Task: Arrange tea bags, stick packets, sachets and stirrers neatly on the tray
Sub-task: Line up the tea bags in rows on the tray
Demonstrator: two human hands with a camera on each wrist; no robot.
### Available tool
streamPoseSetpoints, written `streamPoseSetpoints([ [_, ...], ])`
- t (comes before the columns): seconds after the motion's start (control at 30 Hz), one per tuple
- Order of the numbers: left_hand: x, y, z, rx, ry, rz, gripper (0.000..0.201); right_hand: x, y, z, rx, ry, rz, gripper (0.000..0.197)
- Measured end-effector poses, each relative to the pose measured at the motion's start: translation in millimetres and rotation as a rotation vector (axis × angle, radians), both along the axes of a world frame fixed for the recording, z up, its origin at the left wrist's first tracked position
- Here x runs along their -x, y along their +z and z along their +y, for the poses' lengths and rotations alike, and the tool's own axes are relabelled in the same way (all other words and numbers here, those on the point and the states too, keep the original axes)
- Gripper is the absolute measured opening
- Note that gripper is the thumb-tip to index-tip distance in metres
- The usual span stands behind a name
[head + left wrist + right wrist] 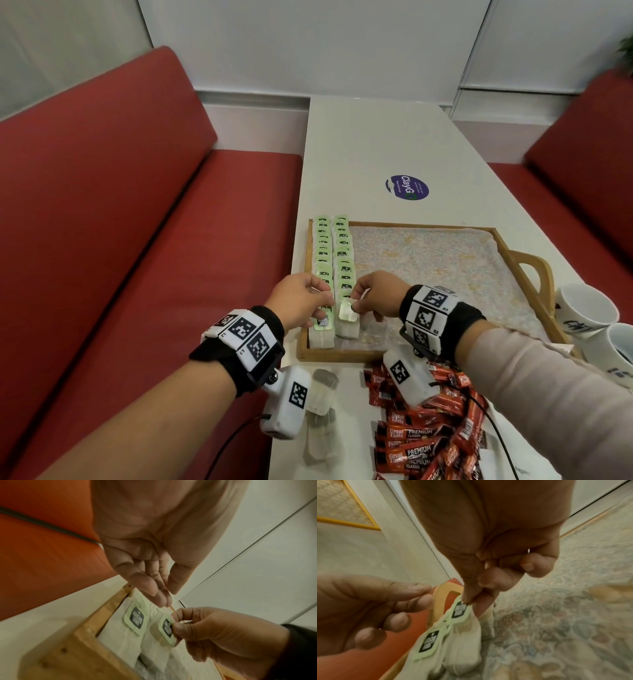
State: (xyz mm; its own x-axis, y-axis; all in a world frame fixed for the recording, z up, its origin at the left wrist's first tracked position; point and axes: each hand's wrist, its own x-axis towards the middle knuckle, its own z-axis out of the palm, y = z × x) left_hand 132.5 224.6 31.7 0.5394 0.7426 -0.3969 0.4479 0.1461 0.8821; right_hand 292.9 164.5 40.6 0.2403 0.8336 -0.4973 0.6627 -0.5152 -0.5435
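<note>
Red stick packets (428, 442) spill off the lower frame edge, partly hidden by the right wrist. Right hand (375, 294) pinches a tea bag's green tag (347, 310) over the tray (527, 270) at the frame's centre. Left hand (301, 298) hovers beside the two tea bag rows (334, 253), fingers loosely extended, holding nothing I can make out

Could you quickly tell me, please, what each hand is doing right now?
Left hand: open, fingers straight over the left row of tea bags, holding nothing.
Right hand: pinching the green tag of the nearest tea bag in the right row.
</note>
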Motion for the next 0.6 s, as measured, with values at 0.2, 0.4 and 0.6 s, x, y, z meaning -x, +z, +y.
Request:
streamPoseSetpoints([
  [0.2,-3.8,-1.3,-3.6,0.031,-0.111,0.054,0.010,0.7,-4.2,11.4,0.021,-0.026,-0.120,0.018],
  [0.4,-9.1,-6.0,-8.4,0.070,-0.219,0.112,0.012,-0.3,-6.2,15.2,0.011,-0.056,-0.137,0.023],
  [0.6,-12.3,-9.4,-10.2,0.077,-0.260,0.147,0.011,0.4,-5.2,13.5,-0.032,-0.079,-0.170,0.026],
])
